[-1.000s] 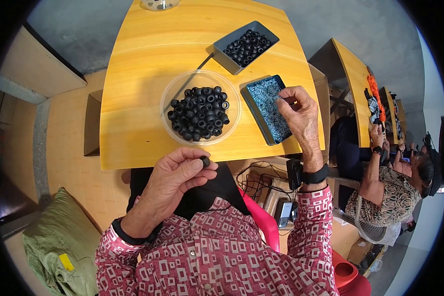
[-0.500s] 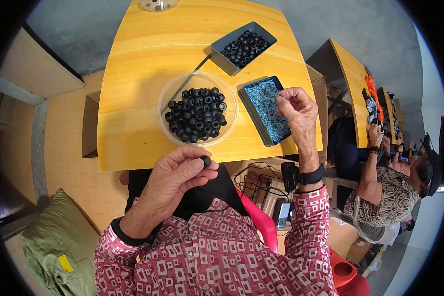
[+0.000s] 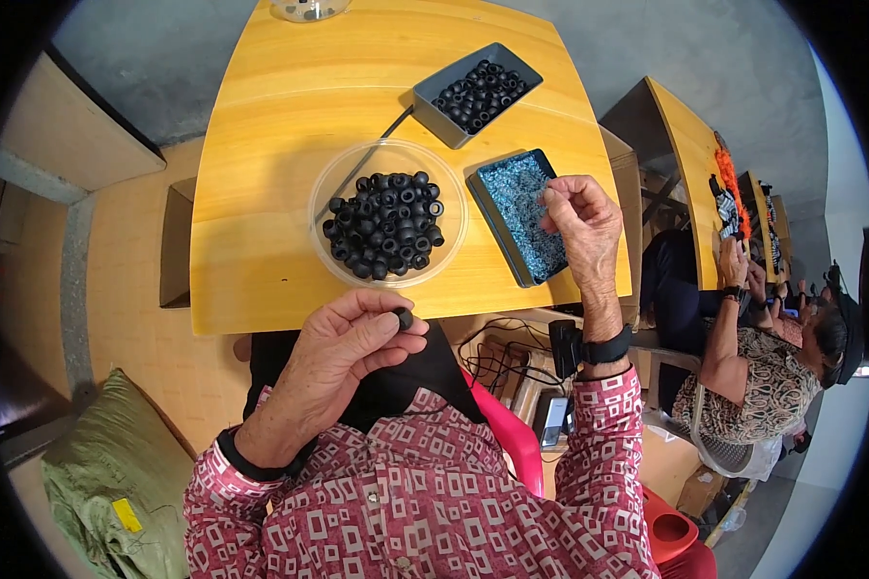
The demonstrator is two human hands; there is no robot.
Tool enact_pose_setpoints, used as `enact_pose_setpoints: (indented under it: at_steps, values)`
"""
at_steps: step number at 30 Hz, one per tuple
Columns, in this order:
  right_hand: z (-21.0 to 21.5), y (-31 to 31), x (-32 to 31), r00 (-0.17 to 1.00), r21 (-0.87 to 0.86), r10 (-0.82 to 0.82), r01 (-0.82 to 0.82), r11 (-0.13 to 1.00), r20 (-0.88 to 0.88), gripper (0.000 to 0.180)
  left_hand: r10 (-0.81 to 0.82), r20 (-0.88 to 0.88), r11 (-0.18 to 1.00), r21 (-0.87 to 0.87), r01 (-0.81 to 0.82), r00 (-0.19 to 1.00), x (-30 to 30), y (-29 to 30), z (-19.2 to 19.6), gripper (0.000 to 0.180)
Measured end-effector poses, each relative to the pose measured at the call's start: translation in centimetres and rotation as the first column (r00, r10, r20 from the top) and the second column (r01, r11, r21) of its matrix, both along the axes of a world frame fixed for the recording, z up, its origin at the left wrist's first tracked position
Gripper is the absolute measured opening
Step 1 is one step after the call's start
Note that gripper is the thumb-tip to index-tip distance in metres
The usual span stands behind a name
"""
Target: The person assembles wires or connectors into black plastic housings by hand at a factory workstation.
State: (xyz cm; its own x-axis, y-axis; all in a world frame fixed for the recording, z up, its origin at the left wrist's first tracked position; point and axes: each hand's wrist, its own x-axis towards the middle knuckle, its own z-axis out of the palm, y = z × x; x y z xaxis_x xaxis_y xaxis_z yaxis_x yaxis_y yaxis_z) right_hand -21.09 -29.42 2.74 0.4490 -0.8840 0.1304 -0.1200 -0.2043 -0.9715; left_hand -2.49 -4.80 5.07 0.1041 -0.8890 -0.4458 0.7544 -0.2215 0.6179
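Between thumb and fingers, my left hand (image 3: 352, 333) grips a small black ring-shaped piece (image 3: 405, 317) just off the table's near edge. My right hand (image 3: 585, 217) is pinched closed over the right rim of a dark tray (image 3: 498, 235) filled with small blue pieces (image 3: 523, 207); whatever sits in its fingertips is too small to make out. In front of my left hand stands a clear round bowl (image 3: 316, 253) heaped with black ring-shaped pieces (image 3: 381, 227). Beyond it, a grey rectangular bin (image 3: 436, 122) holds more black rings (image 3: 485, 92).
The wooden table (image 3: 270, 116) carries a dark thin rod (image 3: 396, 124) beside the bowl and a clear container (image 3: 309, 8) at its far edge. Cables (image 3: 497, 352) hang below on the right. A green sack (image 3: 116, 473) lies at left. Another person (image 3: 753, 386) works at a table on the right.
Both hands have stayed almost in place. My right hand has shifted very slightly, still pinched above the tray.
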Motion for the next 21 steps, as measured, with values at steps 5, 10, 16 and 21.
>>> enact_pose_setpoints:
  at_steps: [5, 10, 16, 21]
  values:
    - [-0.2, 0.2, 0.2, 1.000, 0.030, 0.021, -0.021, 0.999, 0.010, 0.007, -0.004, -0.004, 1.000, 0.004, 0.004, 1.000, 0.0, 0.0, -0.1, 0.020]
    - [-1.0, -0.2, -0.5, 0.998, -0.070, 0.008, -0.012, 0.997, -0.059, 0.014, -0.002, 0.000, 1.000, 0.003, 0.002, 1.000, -0.1, 0.1, -0.2, 0.020]
    - [0.0, 0.3, -0.5, 0.984, -0.247, -0.004, -0.041, 0.968, -0.177, 0.014, -0.006, -0.012, 1.000, 0.007, 0.006, 1.000, -0.2, 0.2, -0.2, 0.020]
    - [-0.4, 0.2, -0.8, 0.993, -0.054, -0.016, 0.010, 0.999, -0.113, 0.016, -0.007, -0.011, 1.000, 0.011, 0.007, 1.000, -0.3, 0.2, -0.2, 0.021]
